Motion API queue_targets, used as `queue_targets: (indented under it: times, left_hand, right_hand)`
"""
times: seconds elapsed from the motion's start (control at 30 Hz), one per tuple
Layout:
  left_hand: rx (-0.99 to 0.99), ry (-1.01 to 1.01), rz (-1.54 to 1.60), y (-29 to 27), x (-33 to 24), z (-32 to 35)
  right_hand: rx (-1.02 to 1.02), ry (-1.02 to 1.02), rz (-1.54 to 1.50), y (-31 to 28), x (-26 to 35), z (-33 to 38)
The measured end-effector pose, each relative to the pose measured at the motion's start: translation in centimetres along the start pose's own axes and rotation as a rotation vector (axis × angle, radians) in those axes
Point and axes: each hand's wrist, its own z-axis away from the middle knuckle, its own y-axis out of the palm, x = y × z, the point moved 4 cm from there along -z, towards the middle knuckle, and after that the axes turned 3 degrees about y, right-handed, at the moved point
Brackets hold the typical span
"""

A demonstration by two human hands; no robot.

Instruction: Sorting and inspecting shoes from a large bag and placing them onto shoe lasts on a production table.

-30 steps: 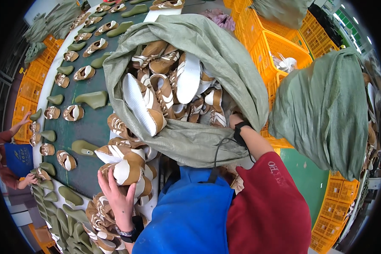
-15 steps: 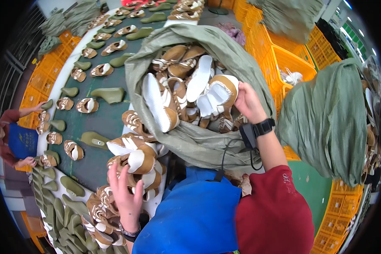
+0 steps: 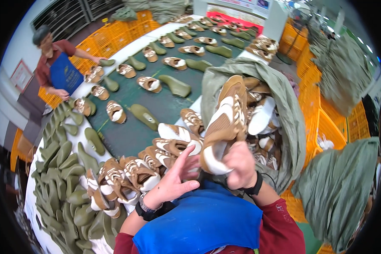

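My right hand (image 3: 242, 165) grips a brown-and-white shoe (image 3: 229, 116) at its heel end. The shoe is held up in front of me with its toe pointing away and its laces showing. My left hand (image 3: 173, 180) is beside the heel, fingers spread, with nothing in it; whether it touches the shoe I cannot tell. Behind the held shoe, a grey-green woven sack (image 3: 295, 127) stands open with many similar shoes inside. A row of brown-and-white shoes (image 3: 142, 172) lies along the near edge of the table, left of the sack.
Green shoe lasts (image 3: 67, 182) are heaped on the white near-left ledge. Pairs of shoes and lasts line the green conveyor table (image 3: 127, 142). Across it, a person in a blue apron (image 3: 67, 74) handles lasts. Orange crates (image 3: 311, 131) and another sack (image 3: 336, 186) stand at right.
The right hand has lifted a shoe out of the sack and turned it toe-away in front of me. My left hand has come closer to it. The view has swung left.
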Motion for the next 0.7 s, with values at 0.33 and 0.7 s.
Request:
queue_targets:
  times: [0.33, 0.7]
  left_hand:
    - [-0.519, 0.153, -0.719, -4.8, -1.5, 3.2]
    - [-0.463, -0.181, -0.89, -7.7, 1.4, 3.2]
  right_hand:
    - [0.232, 0.022, -0.235, 7.8, -2.3, -1.3]
    - [0.203, 0.899, -0.235, 0.5, -12.0, 2.2]
